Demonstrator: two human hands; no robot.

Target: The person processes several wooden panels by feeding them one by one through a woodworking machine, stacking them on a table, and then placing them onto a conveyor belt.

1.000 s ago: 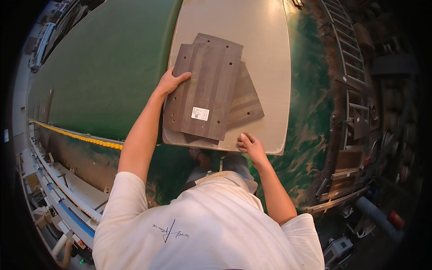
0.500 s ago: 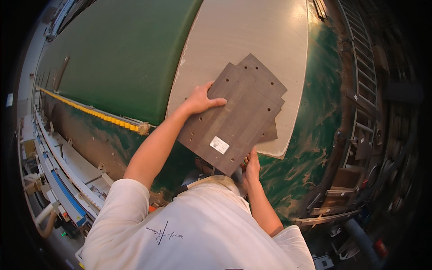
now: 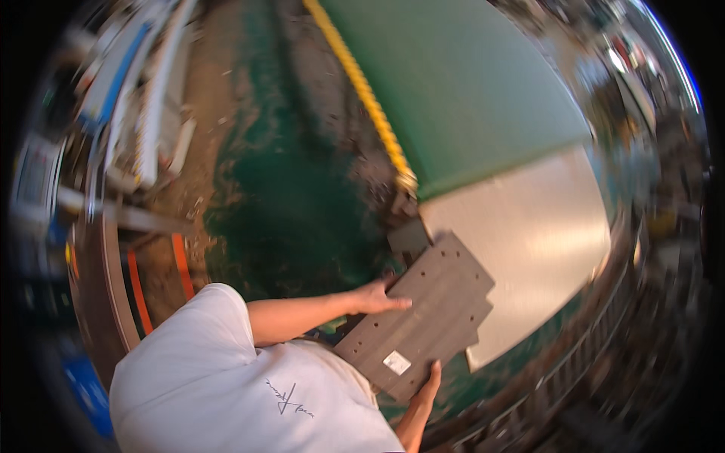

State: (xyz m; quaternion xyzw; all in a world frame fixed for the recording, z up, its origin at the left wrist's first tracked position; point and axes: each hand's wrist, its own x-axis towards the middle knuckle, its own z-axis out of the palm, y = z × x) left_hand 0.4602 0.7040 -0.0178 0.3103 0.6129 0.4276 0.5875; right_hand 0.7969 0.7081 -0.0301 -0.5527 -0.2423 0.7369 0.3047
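A small stack of flat grey-brown wooden panels is held up in front of my body, tilted. Several drilled holes run near the edges of the top panel, and a white label is stuck on it near me. My left hand grips the left edge, thumb on top and fingers hidden underneath. At the near right edge my right hand is closed on the stack, its fingers mostly hidden below. Corners of lower panels stick out past the top one.
Beyond the panels lies a pale beige board beside a green belt surface with a yellow edge strip. Dusty green floor stretches ahead. A long machine rail stands at upper left; a brown beam is beside my left shoulder.
My view has swung to the left, so the belt and beige board now appear farther right. Both hands keep hold of the panels, which are no longer over the beige board's middle.
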